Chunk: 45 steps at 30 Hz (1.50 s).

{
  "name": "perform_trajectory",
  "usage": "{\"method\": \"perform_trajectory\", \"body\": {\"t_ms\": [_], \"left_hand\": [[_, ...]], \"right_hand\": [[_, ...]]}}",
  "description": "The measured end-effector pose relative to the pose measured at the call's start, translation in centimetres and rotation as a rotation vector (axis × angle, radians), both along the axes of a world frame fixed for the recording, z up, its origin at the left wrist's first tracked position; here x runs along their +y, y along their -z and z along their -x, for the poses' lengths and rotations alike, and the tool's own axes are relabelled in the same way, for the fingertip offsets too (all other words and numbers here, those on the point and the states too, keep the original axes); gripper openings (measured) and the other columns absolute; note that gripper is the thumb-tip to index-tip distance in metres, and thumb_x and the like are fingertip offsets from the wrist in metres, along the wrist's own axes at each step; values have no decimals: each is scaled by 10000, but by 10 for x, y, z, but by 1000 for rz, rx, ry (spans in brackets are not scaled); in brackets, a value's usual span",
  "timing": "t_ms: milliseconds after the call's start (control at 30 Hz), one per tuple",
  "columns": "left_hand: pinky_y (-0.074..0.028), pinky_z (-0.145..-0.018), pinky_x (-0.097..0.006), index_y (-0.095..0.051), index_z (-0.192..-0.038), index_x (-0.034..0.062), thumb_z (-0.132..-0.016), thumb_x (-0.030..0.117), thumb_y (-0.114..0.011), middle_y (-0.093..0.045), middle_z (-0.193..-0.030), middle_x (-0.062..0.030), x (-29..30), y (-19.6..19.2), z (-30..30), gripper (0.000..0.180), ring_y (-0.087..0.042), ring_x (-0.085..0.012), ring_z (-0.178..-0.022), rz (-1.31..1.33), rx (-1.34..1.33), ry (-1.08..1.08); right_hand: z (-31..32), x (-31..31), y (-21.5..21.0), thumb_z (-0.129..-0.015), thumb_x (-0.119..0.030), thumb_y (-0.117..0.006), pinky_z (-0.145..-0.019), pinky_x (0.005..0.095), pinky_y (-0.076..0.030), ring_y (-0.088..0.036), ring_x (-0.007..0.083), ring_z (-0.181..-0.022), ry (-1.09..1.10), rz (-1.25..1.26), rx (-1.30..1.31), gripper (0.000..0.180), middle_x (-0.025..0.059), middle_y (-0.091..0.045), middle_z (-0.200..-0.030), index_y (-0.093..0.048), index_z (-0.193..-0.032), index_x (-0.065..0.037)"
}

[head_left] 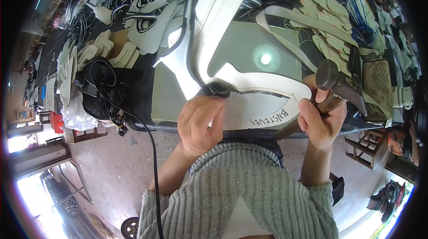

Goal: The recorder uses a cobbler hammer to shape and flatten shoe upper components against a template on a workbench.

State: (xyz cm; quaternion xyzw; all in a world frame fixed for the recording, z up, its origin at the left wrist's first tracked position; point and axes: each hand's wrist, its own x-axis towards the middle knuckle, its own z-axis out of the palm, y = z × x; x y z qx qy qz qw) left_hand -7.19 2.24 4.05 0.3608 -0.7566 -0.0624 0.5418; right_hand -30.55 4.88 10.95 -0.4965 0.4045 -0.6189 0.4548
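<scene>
White piece (269, 82) spans the two hands, over the pale board (254, 47) at the counter's (138, 87) near edge. Black strip (258, 92) runs along its inner edge. Left hand (199, 123): grip together, fingertips clamped on the bunched end of the strip. Right hand (327, 118): grip closed round the hammer (327, 76), thumb on the piece's rounded tip.

Step in hand looks like seating the strip on the edge. To do it well: keep the tip pinned, draw the strip lightly taut, follow the curve in short stretches, smooth out the bunching before pressing, keep the hammer head off the work until the strip lies flat.

Counts: one white piece between the hands; one long white panel (225, 2) behind, cannot tell if they join under the left fingers. One board, one hammer, one cable (155, 167), one bottle (102, 13) far left. Cut pieces stacked left (127, 54) and right (330, 22), overlapping, too many to count. One red box (56, 122) off left, one stool (368, 147) off right.
</scene>
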Motion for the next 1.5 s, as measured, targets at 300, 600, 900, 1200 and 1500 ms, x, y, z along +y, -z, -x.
{"method": "perform_trajectory", "body": {"t_ms": [300,600,900,1200,1500], "left_hand": [[-532,-705,-349,-672,-1020,-27,-775,-97,-707,-690,-928,-115,-8,-9,7,258,-645,-291,-804,33,-138,-72],[-494,-869,-408,-659,-1135,-12,-817,-61,-669,-666,-1107,-142,-8,-10,4,322,-609,-331,-1017,22,-206,-201],[-430,-1013,-456,-585,-1272,6,-859,-45,-582,-651,-1210,-171,-37,22,-12,417,-622,-334,-1108,-419,-324,261],[-345,-1092,-521,-537,-1277,12,-804,9,-693,-693,-1127,-98,-6,49,-1,498,-617,-255,-1103,-343,-410,119],[-286,-1122,-549,-529,-1217,19,-786,-5,-713,-711,-1014,-69,-22,49,-5,469,-619,-256,-1058,-568,-274,307]], "right_hand": [[1,1,1,-866,67,-581,-367,179,-339,-464,66,-517,-2,201,136,253,202,-556,-971,-389,-957,-71],[-4,7,-2,-856,85,-658,-436,210,-419,-518,74,-507,41,162,119,262,173,-617,-940,-462,-1022,31],[10,18,77,-843,27,-676,-372,199,-367,-668,152,-638,-36,-644,58,259,71,-602,-799,-453,-957,-38],[19,25,75,-904,-49,-653,-406,243,-382,-680,146,-603,-120,-679,469,133,33,-557,-636,-530,-903,2],[-19,-5,73,-976,-207,-580,-665,468,-509,-647,383,-759,-112,-132,953,234,192,-658,-880,-598,-1110,-17]]}}
